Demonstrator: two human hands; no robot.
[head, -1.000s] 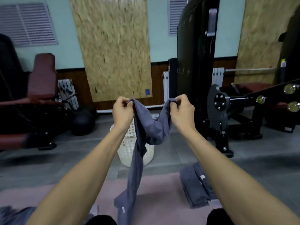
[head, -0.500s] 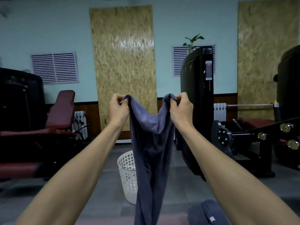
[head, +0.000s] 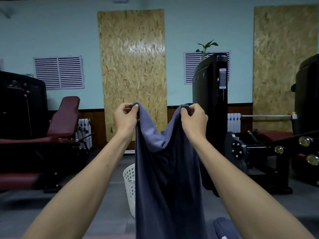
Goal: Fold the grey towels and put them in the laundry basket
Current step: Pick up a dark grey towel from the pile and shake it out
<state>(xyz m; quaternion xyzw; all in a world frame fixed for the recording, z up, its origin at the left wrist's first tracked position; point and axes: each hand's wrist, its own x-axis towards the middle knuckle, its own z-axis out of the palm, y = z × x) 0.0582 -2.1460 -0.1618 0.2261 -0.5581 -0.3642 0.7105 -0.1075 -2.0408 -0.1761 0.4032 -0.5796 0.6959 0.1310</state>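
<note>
So both sets of fingers are curled tight, pinching the top corners of one grey towel (head: 168,178): left hand (head: 125,117) at about 11 o'clock, right hand (head: 194,118) at 1 o'clock. It hangs straight down, long axis vertical, top edge sagging between them. White laundry basket (head: 129,183) sits on the floor behind it, around 7 o'clock. Folded towel (head: 224,228) lies at 5 o'clock.

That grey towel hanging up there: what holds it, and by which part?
Both hands hold the grey towel: the left hand and right hand each pinch a top corner.
</note>
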